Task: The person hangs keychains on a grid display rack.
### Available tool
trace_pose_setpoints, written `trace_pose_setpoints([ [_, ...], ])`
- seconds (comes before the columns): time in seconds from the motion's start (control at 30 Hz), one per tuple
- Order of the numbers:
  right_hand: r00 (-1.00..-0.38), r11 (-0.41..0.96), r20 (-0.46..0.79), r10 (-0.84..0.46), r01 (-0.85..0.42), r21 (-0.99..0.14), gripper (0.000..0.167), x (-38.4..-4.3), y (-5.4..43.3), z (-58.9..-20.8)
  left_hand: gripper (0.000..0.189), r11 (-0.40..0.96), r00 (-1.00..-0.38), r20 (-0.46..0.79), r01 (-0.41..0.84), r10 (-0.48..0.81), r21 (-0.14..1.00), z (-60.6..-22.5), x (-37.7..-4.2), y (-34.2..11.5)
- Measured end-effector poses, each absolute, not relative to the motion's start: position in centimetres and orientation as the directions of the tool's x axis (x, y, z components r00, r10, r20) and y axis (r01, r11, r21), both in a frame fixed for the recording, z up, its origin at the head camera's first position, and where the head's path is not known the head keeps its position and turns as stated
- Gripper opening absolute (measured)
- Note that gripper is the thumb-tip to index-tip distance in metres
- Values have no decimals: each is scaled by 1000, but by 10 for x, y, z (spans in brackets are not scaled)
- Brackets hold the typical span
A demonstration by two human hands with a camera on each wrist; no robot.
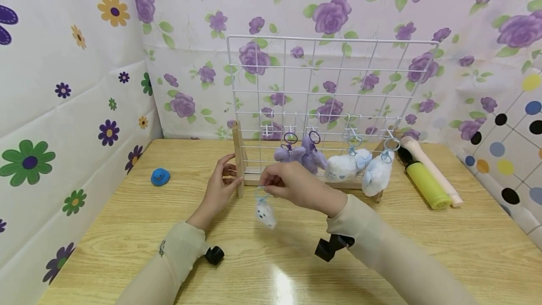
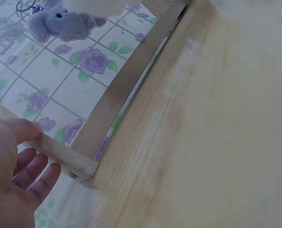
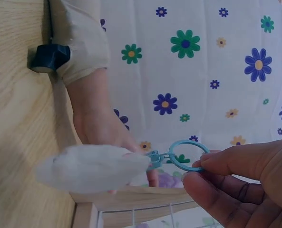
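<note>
My right hand pinches the light blue ring of a small white plush keychain between thumb and fingertips. The plush hangs above the table, in front of the wire grid rack. My left hand holds the rack's left wooden upright, thumb on one side and fingers on the other in the left wrist view. On the rack's hooks hang two purple plush keychains and two white plush keychains with blue rings.
A small blue toy lies on the wooden table at the left. Right of the rack lie a yellow cylinder with a black end and a pale pink tube. Flowered cloth stands behind the rack.
</note>
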State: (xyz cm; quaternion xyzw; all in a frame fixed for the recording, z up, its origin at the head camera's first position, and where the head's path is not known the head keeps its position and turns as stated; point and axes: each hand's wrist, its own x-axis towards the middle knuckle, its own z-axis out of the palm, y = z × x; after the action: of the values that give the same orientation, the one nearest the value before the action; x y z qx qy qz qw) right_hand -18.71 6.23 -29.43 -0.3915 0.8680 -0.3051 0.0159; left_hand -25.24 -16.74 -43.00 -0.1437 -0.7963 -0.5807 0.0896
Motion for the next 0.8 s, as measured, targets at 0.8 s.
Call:
trace_pose_setpoints([
  [0.8, -756, 585, 341, -559, -650, -485, 7, -214, 63, -254, 65, 293, -943, 311, 333, 119, 896, -428, -252, -166],
])
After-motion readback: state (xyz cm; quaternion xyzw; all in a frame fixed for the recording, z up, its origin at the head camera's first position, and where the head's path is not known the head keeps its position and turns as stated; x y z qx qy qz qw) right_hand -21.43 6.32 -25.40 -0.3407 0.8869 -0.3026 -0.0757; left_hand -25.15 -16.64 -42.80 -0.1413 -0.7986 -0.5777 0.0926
